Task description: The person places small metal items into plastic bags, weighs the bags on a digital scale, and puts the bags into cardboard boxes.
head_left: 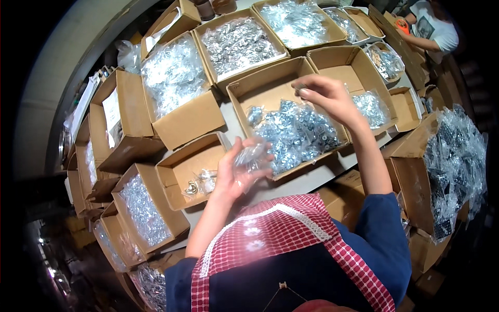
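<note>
My left hand [232, 171] is closed around a clear plastic bag [253, 157], palm up, near the left wall of a wide cardboard box [260, 93]. Small bagged metal parts [296, 135] fill the near half of that box. Over its far right side, my right hand [330, 99] has thumb and fingertips pinched together. A small dark thing seems to sit between them, too small to name. Beside my left wrist, a smaller cardboard box [174, 169] contains a few bagged metal pieces [200, 184].
Boxes of bagged parts [174, 78] and loose-looking metal pieces [236, 44] line the back and left. Tilted at the right is a box [410, 171] of dark bagged parts [452, 166]. Another person [434, 31] at the far right holds something orange [402, 25].
</note>
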`<state>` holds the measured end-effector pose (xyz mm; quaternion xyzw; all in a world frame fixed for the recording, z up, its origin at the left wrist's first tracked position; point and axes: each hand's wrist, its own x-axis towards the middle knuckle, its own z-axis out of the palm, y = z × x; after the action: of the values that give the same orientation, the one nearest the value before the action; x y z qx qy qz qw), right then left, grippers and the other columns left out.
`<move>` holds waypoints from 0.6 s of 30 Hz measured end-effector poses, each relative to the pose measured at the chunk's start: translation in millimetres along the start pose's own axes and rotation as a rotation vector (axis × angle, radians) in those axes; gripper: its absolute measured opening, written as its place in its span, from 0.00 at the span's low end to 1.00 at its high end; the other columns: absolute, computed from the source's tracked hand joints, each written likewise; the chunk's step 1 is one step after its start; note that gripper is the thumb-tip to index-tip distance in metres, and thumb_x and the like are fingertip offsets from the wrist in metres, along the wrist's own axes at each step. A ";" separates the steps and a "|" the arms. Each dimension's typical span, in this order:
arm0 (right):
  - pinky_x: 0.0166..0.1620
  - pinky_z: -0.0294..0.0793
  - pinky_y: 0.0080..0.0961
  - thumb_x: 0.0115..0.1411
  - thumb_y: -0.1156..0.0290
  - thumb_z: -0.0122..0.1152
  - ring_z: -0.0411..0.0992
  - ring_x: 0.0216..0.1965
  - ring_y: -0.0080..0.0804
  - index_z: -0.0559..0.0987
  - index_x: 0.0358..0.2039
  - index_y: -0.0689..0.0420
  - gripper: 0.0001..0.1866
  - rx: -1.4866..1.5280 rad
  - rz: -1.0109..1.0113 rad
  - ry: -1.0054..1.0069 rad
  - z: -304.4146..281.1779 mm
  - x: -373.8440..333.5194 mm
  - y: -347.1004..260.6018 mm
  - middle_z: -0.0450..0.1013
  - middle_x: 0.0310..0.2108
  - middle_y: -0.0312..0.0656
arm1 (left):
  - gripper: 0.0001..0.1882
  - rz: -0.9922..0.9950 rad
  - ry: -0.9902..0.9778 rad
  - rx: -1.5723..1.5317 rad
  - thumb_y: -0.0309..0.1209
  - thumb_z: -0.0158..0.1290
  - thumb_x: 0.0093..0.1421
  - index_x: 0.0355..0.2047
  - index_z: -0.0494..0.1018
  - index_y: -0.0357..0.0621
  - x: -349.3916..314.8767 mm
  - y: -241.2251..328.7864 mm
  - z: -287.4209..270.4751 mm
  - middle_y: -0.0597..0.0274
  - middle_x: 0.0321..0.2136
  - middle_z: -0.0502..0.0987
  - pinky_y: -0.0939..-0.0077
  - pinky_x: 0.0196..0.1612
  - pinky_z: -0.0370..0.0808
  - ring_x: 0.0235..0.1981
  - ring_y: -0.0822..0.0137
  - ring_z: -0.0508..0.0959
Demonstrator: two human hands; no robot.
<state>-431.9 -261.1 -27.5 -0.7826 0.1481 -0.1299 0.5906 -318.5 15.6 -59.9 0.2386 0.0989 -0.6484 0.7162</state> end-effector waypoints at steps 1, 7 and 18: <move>0.43 0.75 0.27 0.58 0.69 0.59 0.76 0.39 0.31 0.76 0.44 0.65 0.16 -0.149 0.048 0.017 -1.5 8.4 16.8 0.76 0.41 0.47 | 0.22 0.015 -0.076 -0.062 0.37 0.47 0.64 0.56 0.62 0.43 4.3 2.8 -34.5 0.48 0.45 0.70 0.56 0.35 0.83 0.46 0.52 0.76; 0.52 0.70 0.39 0.53 0.63 0.61 0.72 0.48 0.52 0.71 0.51 0.65 0.28 -0.589 0.105 -0.082 41.4 38.4 114.0 0.72 0.46 0.57 | 0.23 0.274 0.178 0.141 0.17 0.47 0.51 0.49 0.66 0.43 -33.8 25.4 -43.1 0.50 0.44 0.72 0.63 0.34 0.83 0.39 0.54 0.79; 0.42 0.71 0.48 0.40 0.77 0.58 0.72 0.37 0.58 0.69 0.33 0.64 0.16 -0.779 -0.266 -0.354 121.3 93.2 115.9 0.73 0.30 0.59 | 0.26 0.815 0.500 0.590 0.19 0.47 0.47 0.50 0.71 0.30 -94.5 58.6 -81.1 0.51 0.53 0.71 0.70 0.60 0.61 0.58 0.59 0.66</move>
<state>-309.1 -219.6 -169.0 -0.9690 -0.0194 -0.0031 0.2461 -260.9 139.7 -75.0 0.5942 -0.0204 -0.2430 0.7665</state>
